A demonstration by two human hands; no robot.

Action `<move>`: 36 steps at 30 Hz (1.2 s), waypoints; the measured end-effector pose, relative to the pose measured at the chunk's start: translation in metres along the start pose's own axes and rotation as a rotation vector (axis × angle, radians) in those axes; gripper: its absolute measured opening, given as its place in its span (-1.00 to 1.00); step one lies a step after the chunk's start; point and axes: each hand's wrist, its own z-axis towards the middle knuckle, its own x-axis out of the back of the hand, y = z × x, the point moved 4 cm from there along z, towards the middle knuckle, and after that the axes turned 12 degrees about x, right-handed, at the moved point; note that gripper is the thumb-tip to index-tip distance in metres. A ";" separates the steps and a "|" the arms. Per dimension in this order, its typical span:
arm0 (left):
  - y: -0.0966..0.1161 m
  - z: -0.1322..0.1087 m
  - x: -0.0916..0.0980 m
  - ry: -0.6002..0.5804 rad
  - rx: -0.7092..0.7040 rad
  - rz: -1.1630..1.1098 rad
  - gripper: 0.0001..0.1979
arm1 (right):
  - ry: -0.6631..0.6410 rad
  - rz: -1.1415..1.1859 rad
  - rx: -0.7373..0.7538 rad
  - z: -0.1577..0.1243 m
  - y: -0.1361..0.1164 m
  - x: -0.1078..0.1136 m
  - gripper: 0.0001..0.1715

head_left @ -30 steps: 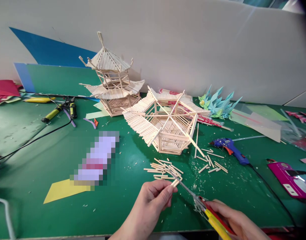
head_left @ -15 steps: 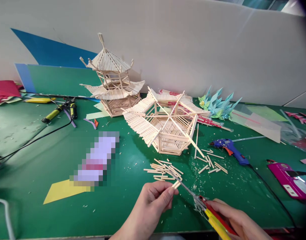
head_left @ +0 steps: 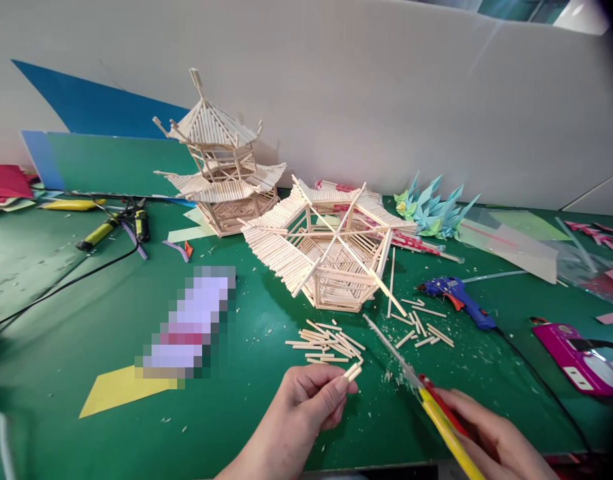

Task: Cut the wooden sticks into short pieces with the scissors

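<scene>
Low in the middle, my left hand (head_left: 311,407) pinches short wooden sticks (head_left: 353,371) between thumb and fingers, their pale ends poking out. To its right, my right hand (head_left: 486,427) is wrapped round the red and yellow handles of a pair of scissors (head_left: 439,417). The long blades point up and left, apart from the held sticks. Just beyond my left hand lies a heap of cut sticks (head_left: 326,343). Behind it stands an open six-sided stick model (head_left: 331,270), its roof partly covered with sticks.
A finished-looking stick pagoda (head_left: 219,190) stands at the back. On the right lie a blue glue gun (head_left: 456,300) and a magenta device (head_left: 579,357); pliers (head_left: 111,227) lie on the left. A blurred phone-like object (head_left: 193,327) rests on yellow paper (head_left: 109,390). Blue folded paper (head_left: 436,210) stands by the wall.
The scissors have swung to the right, and their blades have come away from the sticks in my left hand. My left hand keeps its pinch. The whole view has shifted slightly.
</scene>
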 end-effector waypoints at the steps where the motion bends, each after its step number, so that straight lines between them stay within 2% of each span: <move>1: -0.001 0.001 0.000 -0.002 0.005 -0.021 -0.71 | 0.061 -0.153 0.009 0.001 0.004 0.006 -0.55; 3: -0.001 0.002 0.000 -0.001 0.010 -0.068 -0.72 | 0.162 -0.430 0.016 0.000 0.012 0.013 -0.52; 5: -0.002 0.003 0.001 -0.006 0.016 -0.113 -0.73 | 0.200 -0.607 0.020 -0.001 0.022 0.015 -0.49; 8: -0.001 0.004 0.001 -0.016 0.025 -0.168 -0.74 | 0.204 -0.720 0.023 -0.003 0.032 0.014 -0.48; 11: -0.001 0.005 0.002 -0.031 0.040 -0.224 -0.78 | 0.230 -0.736 -0.001 -0.004 0.035 0.015 -0.51; 14: -0.002 0.007 0.002 -0.059 0.057 -0.263 -0.82 | 0.250 -0.586 -0.009 -0.005 0.031 0.012 -0.54; 17: -0.005 0.009 -0.001 -0.103 0.078 -0.260 -0.83 | 0.220 -0.227 -0.045 -0.002 0.020 -0.007 -0.57; 20: -0.007 0.010 -0.006 -0.131 0.087 -0.190 -0.80 | 0.339 0.154 -0.020 0.011 -0.004 -0.029 -0.54; 22: -0.009 0.009 -0.008 -0.127 0.088 -0.103 -0.77 | 0.367 0.318 0.036 0.026 -0.027 -0.042 -0.62; 24: -0.010 0.008 -0.010 -0.105 0.089 -0.003 -0.75 | 0.358 0.397 0.072 0.043 -0.051 -0.051 -0.73; 28: -0.007 0.004 -0.008 -0.037 0.084 0.167 -0.72 | 0.378 0.507 0.068 0.065 -0.081 -0.056 -0.71; 33: 0.009 -0.001 -0.006 -0.003 -0.023 0.370 -0.64 | 0.318 0.476 0.080 0.070 -0.088 -0.058 -0.70; 36: 0.014 -0.001 -0.004 -0.023 -0.033 0.375 -0.65 | 0.397 0.388 0.109 0.070 -0.093 -0.052 -0.71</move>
